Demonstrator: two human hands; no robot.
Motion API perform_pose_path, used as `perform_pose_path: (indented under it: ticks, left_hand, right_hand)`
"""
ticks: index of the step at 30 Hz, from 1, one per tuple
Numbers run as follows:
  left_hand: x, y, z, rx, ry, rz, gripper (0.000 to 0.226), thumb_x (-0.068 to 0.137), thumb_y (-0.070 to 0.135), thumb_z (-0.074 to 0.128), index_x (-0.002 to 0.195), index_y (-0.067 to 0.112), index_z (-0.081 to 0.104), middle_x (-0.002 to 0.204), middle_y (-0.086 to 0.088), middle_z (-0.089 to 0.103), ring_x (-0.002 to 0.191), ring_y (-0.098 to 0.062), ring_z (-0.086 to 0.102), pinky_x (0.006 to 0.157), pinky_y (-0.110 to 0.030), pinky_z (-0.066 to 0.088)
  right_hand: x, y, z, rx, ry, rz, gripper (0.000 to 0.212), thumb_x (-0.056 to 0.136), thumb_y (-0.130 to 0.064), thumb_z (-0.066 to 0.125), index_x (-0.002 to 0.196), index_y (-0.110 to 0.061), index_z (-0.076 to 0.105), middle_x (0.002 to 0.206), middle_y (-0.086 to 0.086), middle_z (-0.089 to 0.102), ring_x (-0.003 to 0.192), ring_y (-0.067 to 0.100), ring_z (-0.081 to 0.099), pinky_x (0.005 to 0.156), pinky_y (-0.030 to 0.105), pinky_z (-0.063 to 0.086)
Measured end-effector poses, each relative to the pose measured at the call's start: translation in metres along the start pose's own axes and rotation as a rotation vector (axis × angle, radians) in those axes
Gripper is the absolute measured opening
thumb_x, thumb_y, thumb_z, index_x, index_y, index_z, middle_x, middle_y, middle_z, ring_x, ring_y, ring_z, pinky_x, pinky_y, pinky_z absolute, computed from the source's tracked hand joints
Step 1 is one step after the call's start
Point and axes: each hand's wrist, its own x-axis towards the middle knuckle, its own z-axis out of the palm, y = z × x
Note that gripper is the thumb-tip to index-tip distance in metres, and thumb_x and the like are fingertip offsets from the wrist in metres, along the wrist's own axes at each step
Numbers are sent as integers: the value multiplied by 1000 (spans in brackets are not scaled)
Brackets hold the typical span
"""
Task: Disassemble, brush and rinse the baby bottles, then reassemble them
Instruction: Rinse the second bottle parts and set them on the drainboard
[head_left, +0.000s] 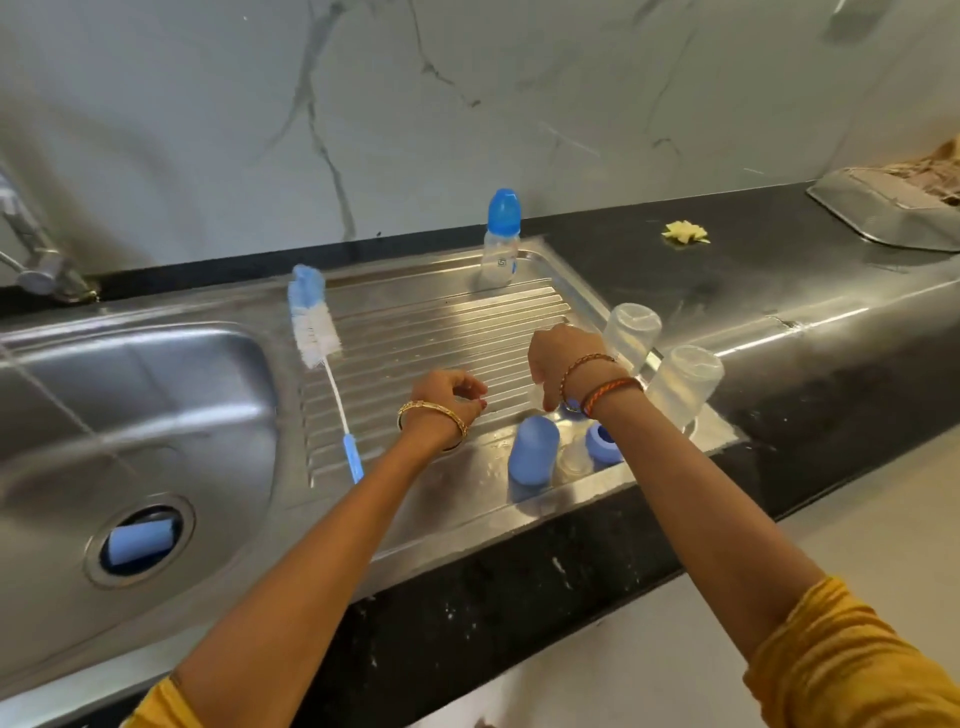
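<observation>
**Small wet parts near the drainboard's front edge**

Head view: the left hand (451, 388) hangs loosely curled and holds nothing. The right hand (558, 358) reaches down, fingers hidden; I cannot tell its grip. By the ribbed steel drainboard (441, 322), front right corner, smooth clear bottles (631, 335) stand inverted beside a blue cap (534, 449); a nudge could topple them. Another cap (139, 541) blocks the drain.
</observation>
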Motion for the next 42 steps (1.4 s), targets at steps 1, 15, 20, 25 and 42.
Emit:
perform_pose_path:
  ticks: [1,15,20,25,42]
  left_hand:
    - [0,0,1,6,0,-5,17,81,4,67,99,4,69,99,-12,69,81,-13,57,74,-22,44]
    - [4,-2,4,-4,-6,-76,17,82,4,66,99,6,68,92,-7,66,79,-16,59,77,-28,51]
    - [6,0,0,-42,7,-67,20,83,3,65,102,7,66,91,-4,64,81,-16,58,75,-27,50]
    - [8,-4,-19,-175,75,-80,28,84,-1,60,111,6,60,94,-12,64,82,-21,59,77,-35,53]
    - [-17,-151,-219,-389,465,-295,19,86,-5,54,99,7,60,70,3,57,58,-10,53,57,-20,50]
  right_hand:
    - [0,1,3,4,-3,-7,45,70,-13,79,110,-11,60,116,12,60,109,29,57,84,36,47]
    - [6,8,15,59,-11,-45,42,73,-19,76,112,-14,61,115,8,61,107,26,58,85,33,47]
    - [6,8,10,112,-22,-53,50,72,-16,77,118,-20,58,121,5,57,110,25,56,86,35,47]
    - [4,-10,-11,270,171,0,29,83,-17,66,111,-17,61,116,7,60,106,25,57,90,34,48]
    - [50,-299,-27,475,-52,-319,25,91,-14,48,106,-4,65,109,15,65,94,29,61,69,23,43]
